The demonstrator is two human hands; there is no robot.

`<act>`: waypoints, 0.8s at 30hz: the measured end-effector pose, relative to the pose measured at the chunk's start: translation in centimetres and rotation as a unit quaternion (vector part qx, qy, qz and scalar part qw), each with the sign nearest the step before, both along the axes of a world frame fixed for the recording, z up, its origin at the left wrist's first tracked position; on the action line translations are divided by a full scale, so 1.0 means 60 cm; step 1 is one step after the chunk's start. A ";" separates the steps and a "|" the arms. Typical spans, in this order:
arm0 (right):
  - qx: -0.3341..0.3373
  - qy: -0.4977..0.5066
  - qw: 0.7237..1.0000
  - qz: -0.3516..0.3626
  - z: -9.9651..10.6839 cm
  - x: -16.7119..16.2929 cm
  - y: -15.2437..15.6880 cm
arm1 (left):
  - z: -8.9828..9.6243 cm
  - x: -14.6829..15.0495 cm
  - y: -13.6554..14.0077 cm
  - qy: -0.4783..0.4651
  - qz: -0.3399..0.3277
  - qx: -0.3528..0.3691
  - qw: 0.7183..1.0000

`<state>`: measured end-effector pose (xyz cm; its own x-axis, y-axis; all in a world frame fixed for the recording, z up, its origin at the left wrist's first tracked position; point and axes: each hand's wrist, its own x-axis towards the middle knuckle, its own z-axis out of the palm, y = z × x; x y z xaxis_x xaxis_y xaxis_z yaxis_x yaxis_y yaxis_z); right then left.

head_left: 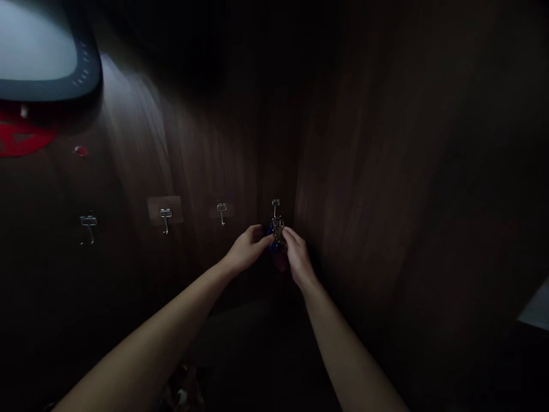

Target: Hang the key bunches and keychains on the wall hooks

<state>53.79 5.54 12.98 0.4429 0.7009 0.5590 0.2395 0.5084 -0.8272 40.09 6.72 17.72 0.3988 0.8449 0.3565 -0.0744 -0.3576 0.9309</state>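
Two hands, left (249, 247) and right (297, 253), pinch what may be keys (278, 230), hanging lengthwise just below the hook (275, 205) at 12 o'clock.

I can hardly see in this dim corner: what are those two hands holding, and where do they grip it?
Both the left hand and the right hand pinch a small bunch of keys from either side, just under the rightmost wall hook.

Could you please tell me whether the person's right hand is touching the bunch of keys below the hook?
Touching: the head view shows the right hand's fingertips closed on the bunch of keys hanging just below the hook, with no gap visible.
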 end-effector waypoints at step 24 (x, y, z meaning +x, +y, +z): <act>0.009 -0.299 0.950 -0.089 0.103 0.061 0.010 | 0.039 0.093 0.016 -0.010 -0.128 -0.100 0.987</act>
<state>57.46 6.14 19.16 0.1539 0.6326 0.7591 0.7471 0.4282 -0.5083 45.66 7.65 20.07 0.6031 0.7713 0.2036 -0.1581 -0.1347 0.9782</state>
